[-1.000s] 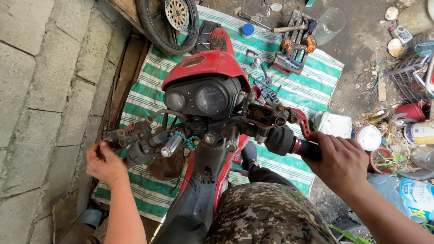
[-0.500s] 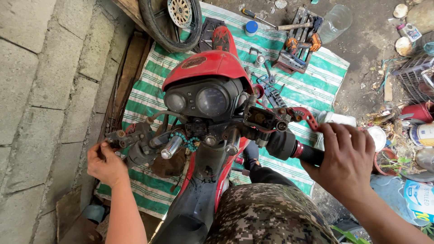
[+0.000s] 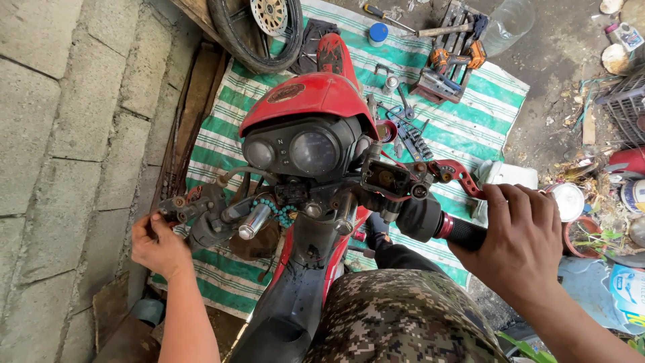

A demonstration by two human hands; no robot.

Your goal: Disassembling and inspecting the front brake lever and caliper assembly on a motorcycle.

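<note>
Soft, even daylight, brighter toward the upper right; shadows are faint. The picture is sharp, with wide-angle bending at the edges and no glare.

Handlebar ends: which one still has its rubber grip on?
The right end: a black rubber grip sits under the right hand. The left end, by the left hand, shows only bare metal fittings.
</note>
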